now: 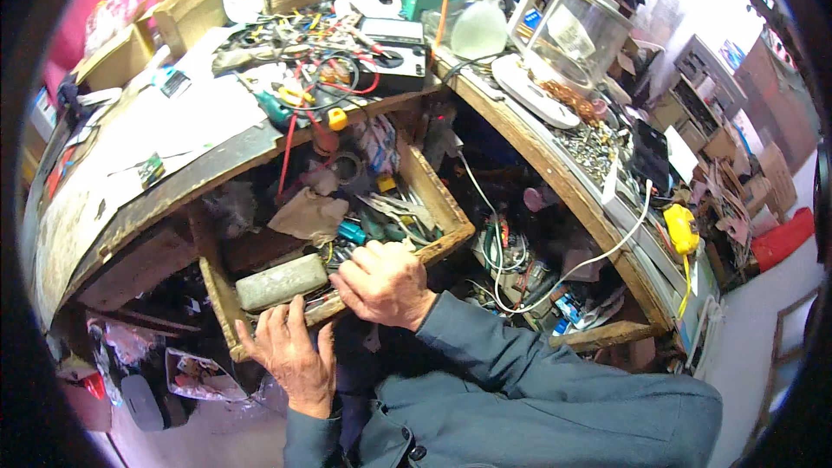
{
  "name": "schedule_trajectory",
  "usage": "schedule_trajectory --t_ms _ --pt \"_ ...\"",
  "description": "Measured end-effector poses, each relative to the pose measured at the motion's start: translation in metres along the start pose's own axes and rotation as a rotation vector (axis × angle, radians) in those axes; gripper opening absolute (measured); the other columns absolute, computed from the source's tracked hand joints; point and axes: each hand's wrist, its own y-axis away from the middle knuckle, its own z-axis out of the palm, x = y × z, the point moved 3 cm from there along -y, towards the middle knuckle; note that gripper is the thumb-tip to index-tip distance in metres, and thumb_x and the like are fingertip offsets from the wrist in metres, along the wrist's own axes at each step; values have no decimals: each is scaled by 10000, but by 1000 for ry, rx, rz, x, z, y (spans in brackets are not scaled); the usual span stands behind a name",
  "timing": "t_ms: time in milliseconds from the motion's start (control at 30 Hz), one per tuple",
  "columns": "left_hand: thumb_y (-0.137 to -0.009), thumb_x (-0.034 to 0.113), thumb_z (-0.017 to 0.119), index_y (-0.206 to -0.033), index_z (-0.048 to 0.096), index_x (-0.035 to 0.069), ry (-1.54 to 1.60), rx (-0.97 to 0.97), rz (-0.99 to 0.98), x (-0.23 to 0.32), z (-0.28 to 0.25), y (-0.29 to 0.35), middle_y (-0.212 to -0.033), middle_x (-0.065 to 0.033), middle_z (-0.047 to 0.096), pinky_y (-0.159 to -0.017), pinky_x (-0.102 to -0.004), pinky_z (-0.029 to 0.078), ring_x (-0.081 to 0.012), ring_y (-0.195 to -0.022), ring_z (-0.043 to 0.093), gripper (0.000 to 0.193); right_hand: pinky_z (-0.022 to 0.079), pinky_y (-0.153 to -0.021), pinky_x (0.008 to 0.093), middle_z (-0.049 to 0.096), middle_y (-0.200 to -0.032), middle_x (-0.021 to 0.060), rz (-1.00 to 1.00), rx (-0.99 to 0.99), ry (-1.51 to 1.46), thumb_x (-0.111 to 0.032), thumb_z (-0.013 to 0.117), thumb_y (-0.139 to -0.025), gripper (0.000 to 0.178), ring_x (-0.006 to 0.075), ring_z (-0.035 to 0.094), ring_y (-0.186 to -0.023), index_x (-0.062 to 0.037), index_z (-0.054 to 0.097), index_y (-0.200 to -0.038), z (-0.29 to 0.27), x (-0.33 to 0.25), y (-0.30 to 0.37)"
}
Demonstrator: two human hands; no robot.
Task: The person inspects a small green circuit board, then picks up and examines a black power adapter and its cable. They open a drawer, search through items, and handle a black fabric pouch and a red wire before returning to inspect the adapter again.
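Observation:
An open wooden drawer (439,249) juts out from under the workbench, full of tools and scraps. My left hand (293,354) lies against its front edge, fingers apart and stretched over the rim, holding nothing. My right hand (387,284) is over the drawer's front part with its fingers curled closed; whatever is in them is hidden. Between the hands and the drawer's left side rests a grey oblong block (282,282). Behind my right hand are a teal-handled tool (352,232) and a crumpled brown piece of paper or cloth (309,215).
On the bench (104,199) above are a tangle of cables and pliers and a black-and-white device (392,61). To the right stand a clear jug (572,30), loose small metal parts (598,146) and a yellow plug-like piece (682,230). A white cable (598,262) hangs across the right-hand opening.

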Motion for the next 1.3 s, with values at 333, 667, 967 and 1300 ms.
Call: schedule_trajectory --t_ms 333,667,967,1300 --pt "-855 329 715 -1187 647 87 29 26 27 -4 2 -7 -1095 -73 618 -1172 -576 197 -272 -1154 542 417 405 -558 354 488 -684 36 -45 62 -15 -224 707 -803 212 217 537 -636 -119 552 -704 1 0 -9" --pt "-854 169 704 -1206 617 54 19 17 48 -20 10 -40 -1135 -114 607 -1168 -519 223 -314 -1177 529 380 442 -577 351 508 -687 51 -55 141 -61 -200 700 -802 206 229 549 -641 -103 547 -705 16 14 -37" --pt "-875 212 716 -1181 639 67 -26 54 99 -49 38 -85 -1092 -105 639 -1178 -517 221 -287 -1148 566 347 469 -597 379 553 -703 74 -21 194 -45 -193 699 -779 173 255 575 -663 -100 575 -704 58 40 -68" --pt "-954 357 637 -1166 591 86 -256 -9 118 -73 55 -118 -1067 -91 605 -981 -471 402 -312 -1029 553 348 475 -676 381 570 -821 80 -92 370 -194 -154 719 -780 174 274 579 -780 -61 572 -775 44 41 -69"
